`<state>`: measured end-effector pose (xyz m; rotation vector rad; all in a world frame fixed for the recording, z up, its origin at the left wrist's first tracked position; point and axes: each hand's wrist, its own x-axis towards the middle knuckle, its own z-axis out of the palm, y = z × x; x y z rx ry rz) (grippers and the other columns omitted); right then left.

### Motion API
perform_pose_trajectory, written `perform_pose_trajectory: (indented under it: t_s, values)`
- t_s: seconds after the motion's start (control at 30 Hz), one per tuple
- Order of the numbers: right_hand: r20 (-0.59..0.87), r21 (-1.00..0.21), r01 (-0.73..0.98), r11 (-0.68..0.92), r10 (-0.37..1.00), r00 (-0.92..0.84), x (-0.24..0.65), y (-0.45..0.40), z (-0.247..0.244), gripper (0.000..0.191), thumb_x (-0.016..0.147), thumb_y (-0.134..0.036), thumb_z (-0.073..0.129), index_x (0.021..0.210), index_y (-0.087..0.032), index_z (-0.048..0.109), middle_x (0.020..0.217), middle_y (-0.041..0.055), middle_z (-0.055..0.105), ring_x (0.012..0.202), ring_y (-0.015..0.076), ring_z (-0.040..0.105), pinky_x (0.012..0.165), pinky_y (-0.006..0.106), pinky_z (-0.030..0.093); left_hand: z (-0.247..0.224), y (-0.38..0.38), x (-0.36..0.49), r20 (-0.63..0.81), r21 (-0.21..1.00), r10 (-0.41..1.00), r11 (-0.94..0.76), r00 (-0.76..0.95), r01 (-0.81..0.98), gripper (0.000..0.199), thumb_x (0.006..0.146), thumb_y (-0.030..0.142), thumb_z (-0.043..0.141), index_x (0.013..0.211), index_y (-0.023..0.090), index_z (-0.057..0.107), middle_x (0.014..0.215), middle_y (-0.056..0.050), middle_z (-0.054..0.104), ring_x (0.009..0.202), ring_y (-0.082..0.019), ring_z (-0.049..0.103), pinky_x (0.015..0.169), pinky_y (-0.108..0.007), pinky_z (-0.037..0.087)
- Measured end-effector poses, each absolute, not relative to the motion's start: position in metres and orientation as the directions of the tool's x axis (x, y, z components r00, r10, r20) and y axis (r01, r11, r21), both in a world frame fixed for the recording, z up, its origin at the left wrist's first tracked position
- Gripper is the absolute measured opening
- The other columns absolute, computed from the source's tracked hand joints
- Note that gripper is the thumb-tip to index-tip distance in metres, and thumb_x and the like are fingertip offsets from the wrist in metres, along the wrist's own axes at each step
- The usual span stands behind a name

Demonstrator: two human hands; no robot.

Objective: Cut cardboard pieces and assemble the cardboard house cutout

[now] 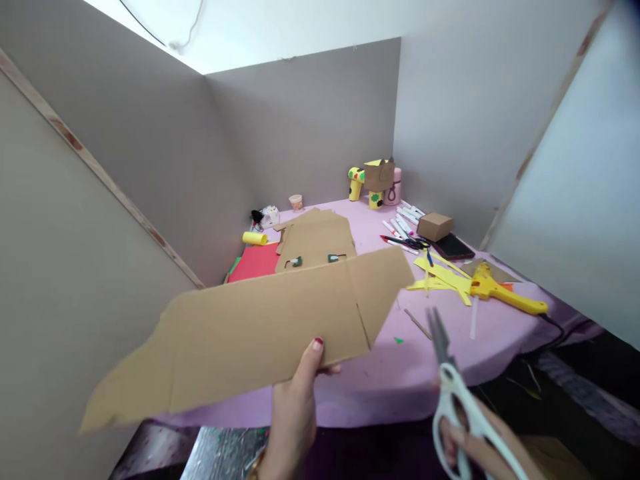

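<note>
Holding long cardboard piece (260,327) up over near edge of cloth-covered surface (371,230), reaching from lower left to middle, tilted, right end higher. Lying behind it at left: red paper (254,261), yellow roll (255,238), then small cup (296,202) farther back. Pinching cardboard piece at its lower edge with left hand (299,383), thumb on near face, closed on it. Behind, flat cardboard (317,237) with two small green pieces on it, partly covered from view. Next, at back: yellow decorated tube (355,185), brown cardboard shape (379,176) beside it, pink bottle (394,188) partly behind. Then white markers (400,225) near black scissors (411,243). Gripping white-handled scissors (473,407) in right hand (465,443), fingers curled in handles, blades pointing up and away, slightly apart, blurred. Farther back: small box (435,227), touching or just beside black flat device (451,247), can't tell. Yellow strips (445,275) next, then yellow glue gun (505,292) at right.
</note>
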<state>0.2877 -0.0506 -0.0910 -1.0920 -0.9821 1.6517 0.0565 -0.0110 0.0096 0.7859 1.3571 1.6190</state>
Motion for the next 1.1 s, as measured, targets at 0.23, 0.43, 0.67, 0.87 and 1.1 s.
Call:
perform_pose_trajectory:
  t_s: [0.23,0.43,0.67,0.87,1.1]
  values:
    - [-0.153,-0.885,-0.411,-0.219,0.97,-0.187,0.301,-0.011,-0.035,0.042,0.074,-0.051,0.064,0.104,-0.022,0.058,0.073,0.002,0.064,0.063,0.0185,0.058,0.056,0.03,0.048,0.026,-0.003,0.022,-0.253,0.964,0.93,0.266,0.267,-0.014,0.035,0.062,0.02,0.065,0.096,0.014,0.067,0.097,-0.007,0.069,0.089,-0.025,0.061,0.077,-0.033,0.048]
    - [-0.068,-0.905,-0.366,-0.219,0.921,-0.383,0.262,-0.006,-0.027,0.046,0.074,-0.033,0.068,0.116,-0.023,0.053,0.097,0.0068,0.068,0.088,0.0255,0.063,0.079,0.037,0.049,0.038,0.021,0.04,-0.238,0.966,0.86,0.258,0.451,0.016,0.046,0.065,0.013,0.061,0.111,0.016,0.062,0.107,-0.007,0.067,0.1,-0.026,0.059,0.082,-0.034,0.047]
    - [-0.087,-0.932,-0.362,-0.027,0.985,0.149,0.247,-0.007,-0.036,0.041,0.076,-0.038,0.065,0.112,-0.025,0.05,0.103,0.004,0.065,0.095,0.0257,0.061,0.086,0.036,0.048,0.005,0.008,0.072,-0.147,0.865,0.984,0.177,0.1,-0.47,0.049,0.083,0.046,0.054,0.126,0.024,0.048,0.123,-0.009,0.058,0.111,-0.022,0.054,0.09,-0.033,0.042]
    - [-0.059,-0.95,-0.311,0.032,0.958,0.28,0.232,-0.017,-0.047,0.039,0.079,-0.04,0.063,0.111,-0.024,0.048,0.095,0.0032,0.062,0.09,0.0235,0.059,0.082,0.033,0.05,-0.045,-0.04,0.108,-0.396,0.685,0.893,0.443,0.215,-0.579,0.065,0.051,0.049,0.082,0.102,0.014,0.062,0.102,-0.017,0.067,0.099,-0.031,0.061,0.088,-0.04,0.045]
    - [-0.065,-0.986,-0.148,-0.071,0.997,-0.046,0.287,-0.027,-0.068,0.043,0.075,-0.04,0.067,0.114,-0.027,0.052,0.078,-0.0001,0.06,0.07,0.018,0.059,0.064,0.027,0.049,-0.031,-0.047,0.094,-0.421,0.752,0.907,0.355,0.009,-0.556,0.049,0.064,0.034,0.077,0.104,0.012,0.059,0.097,-0.015,0.069,0.094,-0.029,0.063,0.082,-0.037,0.049]
